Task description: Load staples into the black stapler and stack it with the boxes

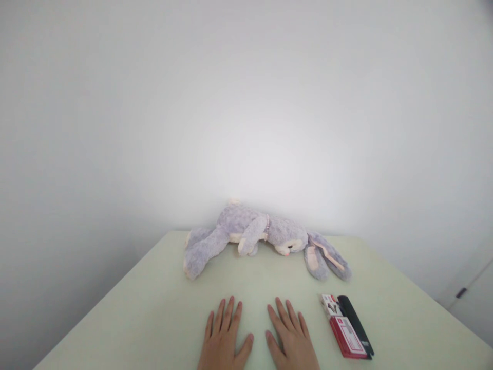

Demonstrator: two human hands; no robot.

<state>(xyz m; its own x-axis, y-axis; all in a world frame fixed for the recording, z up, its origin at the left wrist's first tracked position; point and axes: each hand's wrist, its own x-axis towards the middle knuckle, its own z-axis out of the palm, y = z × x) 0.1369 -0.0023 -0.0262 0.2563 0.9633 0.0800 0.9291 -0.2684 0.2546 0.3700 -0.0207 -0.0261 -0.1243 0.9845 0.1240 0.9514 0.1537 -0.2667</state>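
My left hand (pixel 223 339) lies palm down on the pale green table (pixel 154 308), its fingers spread and holding nothing. Beside it, my right hand (pixel 289 336) rests flat in the same way, fingers apart, with a gap of bare tabletop between the two thumbs. Beyond both hands a lilac plush rabbit (pixel 241 221) lies on its side, head to the right and long ears trailing out. To the right of my right hand are a red box with a white label (pixel 348 339), a small white printed box (pixel 331 306) and a long black flat case (pixel 355 324), close together.
A plain white wall (pixel 246 113) rises behind the table's far edge, with the rabbit lying close to it. At the far right, off the table, a small dark fitting (pixel 461 292) shows on a white surface.
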